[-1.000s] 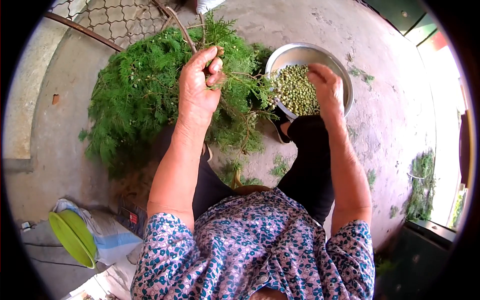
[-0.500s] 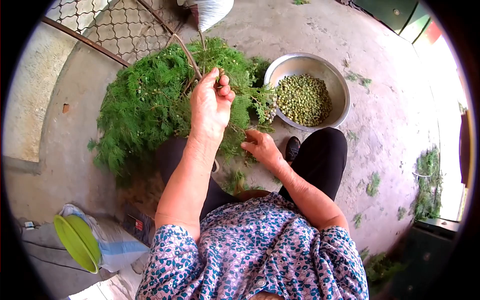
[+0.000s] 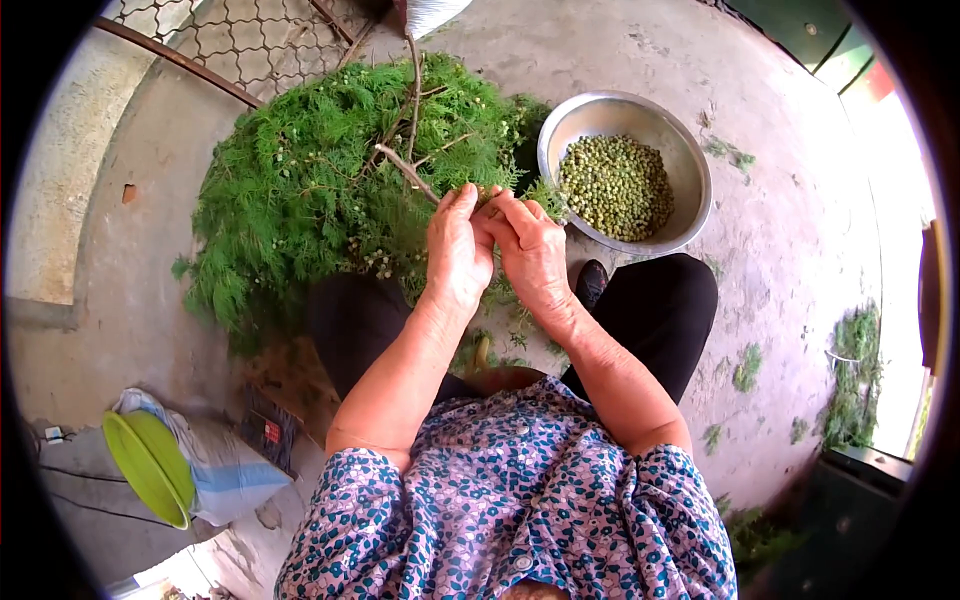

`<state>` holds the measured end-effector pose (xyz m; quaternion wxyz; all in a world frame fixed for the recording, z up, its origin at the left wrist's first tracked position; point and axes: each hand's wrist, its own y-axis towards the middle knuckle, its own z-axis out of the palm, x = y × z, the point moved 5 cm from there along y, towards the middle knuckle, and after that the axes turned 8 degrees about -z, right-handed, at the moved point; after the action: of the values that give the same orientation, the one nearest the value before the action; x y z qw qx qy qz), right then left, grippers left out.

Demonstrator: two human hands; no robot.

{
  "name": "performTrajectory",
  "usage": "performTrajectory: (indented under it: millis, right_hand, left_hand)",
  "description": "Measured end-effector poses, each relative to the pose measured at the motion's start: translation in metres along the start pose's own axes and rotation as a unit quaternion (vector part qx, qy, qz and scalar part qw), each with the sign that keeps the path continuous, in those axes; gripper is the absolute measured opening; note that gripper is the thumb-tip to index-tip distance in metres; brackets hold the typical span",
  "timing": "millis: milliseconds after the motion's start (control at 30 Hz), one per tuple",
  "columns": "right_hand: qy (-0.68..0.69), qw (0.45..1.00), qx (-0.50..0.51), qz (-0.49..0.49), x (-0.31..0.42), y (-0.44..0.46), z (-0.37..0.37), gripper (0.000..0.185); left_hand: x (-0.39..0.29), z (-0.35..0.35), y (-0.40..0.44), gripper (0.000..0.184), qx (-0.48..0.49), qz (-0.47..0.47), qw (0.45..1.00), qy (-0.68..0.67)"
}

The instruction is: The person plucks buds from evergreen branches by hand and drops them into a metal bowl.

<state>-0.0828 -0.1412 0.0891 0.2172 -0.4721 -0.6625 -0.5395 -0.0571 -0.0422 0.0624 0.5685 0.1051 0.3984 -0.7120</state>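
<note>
My left hand (image 3: 460, 245) is closed on a branch (image 3: 408, 172), whose bare brown end sticks out up and to the left. My right hand (image 3: 532, 252) touches it, fingers pinched together at the sprigs; what lies between these fingertips is hidden. Beyond and to the left spreads a large heap of green cut foliage (image 3: 290, 190) with small pale cones. A metal basin (image 3: 692, 170) stands to the right of the heap, partly filled with small round green cones (image 3: 617, 188).
At the lower left a lime-green basin (image 3: 148, 468) leans on a white and blue sack (image 3: 235, 480). A metal grille (image 3: 250, 45) and a white sack (image 3: 435, 12) are at the top. Loose sprigs (image 3: 850, 375) lie on the right.
My right hand has moved from the metal basin, past the foliage, up against my left hand. My left hand has come lower and to the right, still holding the branch.
</note>
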Motion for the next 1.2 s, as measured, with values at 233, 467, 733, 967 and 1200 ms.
performTrajectory:
  millis: [233, 467, 733, 967, 1200]
  right_hand:
    - [-0.008, 0.995, 0.081, 0.049, -0.015, -0.001, 0.012, 0.014]
    - [0.573, 0.730, -0.233, 0.291, -0.094, 0.005, -0.050, 0.034]
    - [0.446, 0.800, -0.074, 0.394, -0.111, -0.060, -0.007, 0.016]
    - [0.230, 0.907, -0.084, 0.341, -0.145, -0.050, -0.037, 0.016]
    - [-0.006, 0.963, 0.212, 0.165, -0.187, -0.085, 0.001, 0.024]
  left_hand:
    - [0.007, -0.018, -0.001, 0.007, 0.009, -0.006, 0.999, 0.035]
    - [-0.007, -0.032, 0.003, 0.013, -0.019, -0.021, 0.999, -0.023]
    - [-0.009, -0.024, -0.008, 0.013, 0.009, -0.031, 0.999, -0.015]
    - [-0.025, -0.011, -0.014, 0.015, 0.051, -0.035, 0.998, -0.028]
    - [-0.056, 0.022, -0.025, 0.017, 0.091, -0.015, 0.995, -0.038]
